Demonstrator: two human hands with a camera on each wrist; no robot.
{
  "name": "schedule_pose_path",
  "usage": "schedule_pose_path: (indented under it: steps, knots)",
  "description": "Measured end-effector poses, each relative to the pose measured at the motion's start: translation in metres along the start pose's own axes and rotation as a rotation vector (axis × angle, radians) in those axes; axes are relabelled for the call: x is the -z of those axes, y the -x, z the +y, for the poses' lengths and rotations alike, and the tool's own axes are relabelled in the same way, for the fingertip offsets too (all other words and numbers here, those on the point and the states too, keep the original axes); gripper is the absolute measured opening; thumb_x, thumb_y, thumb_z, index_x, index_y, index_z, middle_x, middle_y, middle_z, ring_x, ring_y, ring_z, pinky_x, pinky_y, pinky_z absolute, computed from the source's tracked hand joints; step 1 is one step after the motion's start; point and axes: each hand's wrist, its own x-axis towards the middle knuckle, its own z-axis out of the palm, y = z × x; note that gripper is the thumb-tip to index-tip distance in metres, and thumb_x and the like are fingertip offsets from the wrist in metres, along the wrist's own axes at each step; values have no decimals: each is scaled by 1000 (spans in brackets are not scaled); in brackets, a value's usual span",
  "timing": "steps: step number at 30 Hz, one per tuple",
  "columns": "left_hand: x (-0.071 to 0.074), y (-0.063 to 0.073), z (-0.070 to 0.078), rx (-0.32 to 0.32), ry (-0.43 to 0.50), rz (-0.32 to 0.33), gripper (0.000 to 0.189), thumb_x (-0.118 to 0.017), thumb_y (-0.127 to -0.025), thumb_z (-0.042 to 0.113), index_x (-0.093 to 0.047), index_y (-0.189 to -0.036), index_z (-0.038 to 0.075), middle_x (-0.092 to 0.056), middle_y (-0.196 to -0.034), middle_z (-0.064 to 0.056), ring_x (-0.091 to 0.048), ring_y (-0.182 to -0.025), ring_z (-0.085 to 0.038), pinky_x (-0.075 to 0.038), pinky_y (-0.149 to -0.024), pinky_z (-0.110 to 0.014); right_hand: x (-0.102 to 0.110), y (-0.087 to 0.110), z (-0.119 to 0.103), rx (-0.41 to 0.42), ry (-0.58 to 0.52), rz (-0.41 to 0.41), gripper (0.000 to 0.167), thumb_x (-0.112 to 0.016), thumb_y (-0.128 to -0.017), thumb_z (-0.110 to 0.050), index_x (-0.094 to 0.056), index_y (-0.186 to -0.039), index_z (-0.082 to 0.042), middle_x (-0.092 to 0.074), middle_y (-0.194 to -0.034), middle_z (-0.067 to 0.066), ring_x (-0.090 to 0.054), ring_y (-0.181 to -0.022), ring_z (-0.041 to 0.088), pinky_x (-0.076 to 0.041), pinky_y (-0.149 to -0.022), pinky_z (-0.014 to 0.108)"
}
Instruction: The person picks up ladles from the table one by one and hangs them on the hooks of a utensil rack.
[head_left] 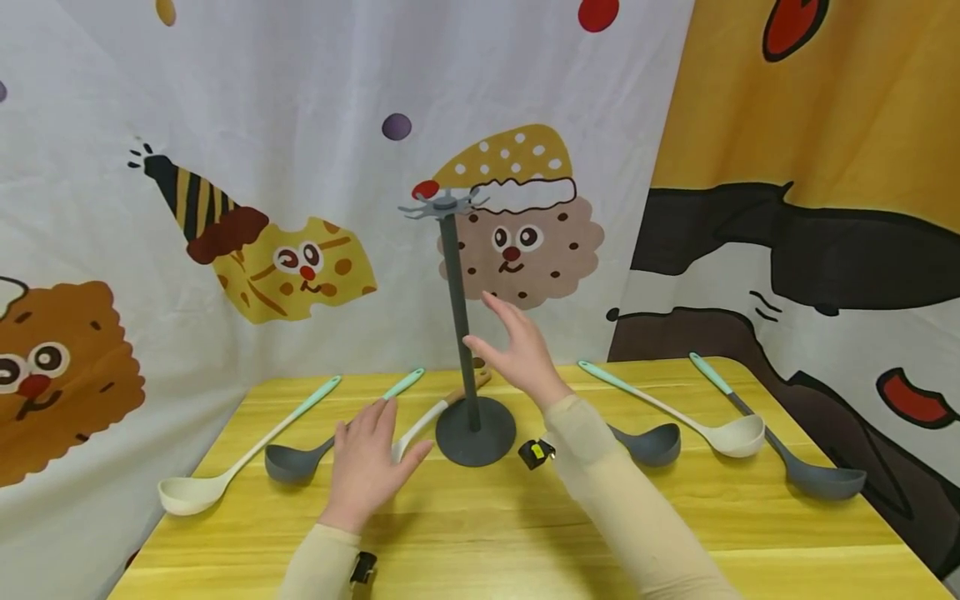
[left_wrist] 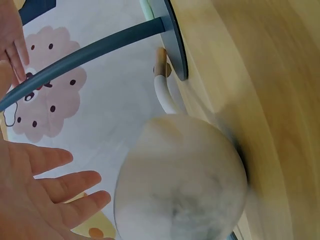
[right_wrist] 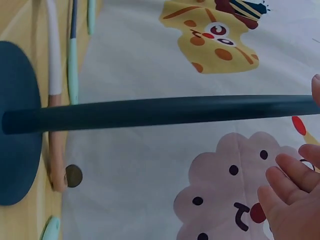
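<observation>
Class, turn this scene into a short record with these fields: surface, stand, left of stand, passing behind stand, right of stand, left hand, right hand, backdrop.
Surface: wooden table
Stand: dark grey stand, upright, hooks on top, no ladles hung
Left of stand: left white ladle, left grey ladle
Passing behind stand: wooden-handled ladle, white bowl
Right of stand: inner grey ladle, right white ladle, outer grey ladle
Left hand: holding nothing, near the wooden-handled ladle's bowl
Right hand: beside the stand's pole, contact unclear
Backdrop: cartoon-print curtain
</observation>
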Motion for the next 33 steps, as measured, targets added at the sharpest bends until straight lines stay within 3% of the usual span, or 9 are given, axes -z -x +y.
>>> schedule_pose_path:
  steps: [8, 15, 24, 33]
  knots:
    - [-5, -4, 7, -15, -5, 20, 85, -64, -86, 64, -50, -141, 0, -54, -136, -24, -48, -126, -45, -28, -100, -74, -3, -8, -6, 5, -77, 25, 66, -71, -93, -29, -43, -150, -13, -49, -145, 6, -45, -133, 20, -38, -109, 33]
    - [-7, -12, 11, -6, -11, -7, 86, -61, -87, 66, -49, -143, 3, -52, -139, -23, -46, -129, -44, -26, -102, -74, -2, -18, -17, 14, -120, 38, 58, -71, -94, -25, -48, -145, -9, -54, -138, 12, -50, -128, 19, -42, -105, 31]
    - [-9, -17, 20, -5, -10, -19, 86, -61, -87, 66, -49, -144, 2, -51, -140, -23, -44, -130, -44, -23, -103, -75, 2, -42, -36, 68, -170, 61, 47, -69, -95, -21, -54, -138, -7, -63, -124, 7, -59, -113, 17, -48, -97, 30]
    - [-12, -19, 25, -1, 24, -8, 86, -60, -87, 66, -49, -144, 3, -50, -142, -21, -43, -132, -44, -18, -105, -75, 5, -53, -50, -37, -179, 16, 37, -65, -98, -21, -59, -132, -9, -68, -110, 5, -63, -96, 17, -51, -85, 33]
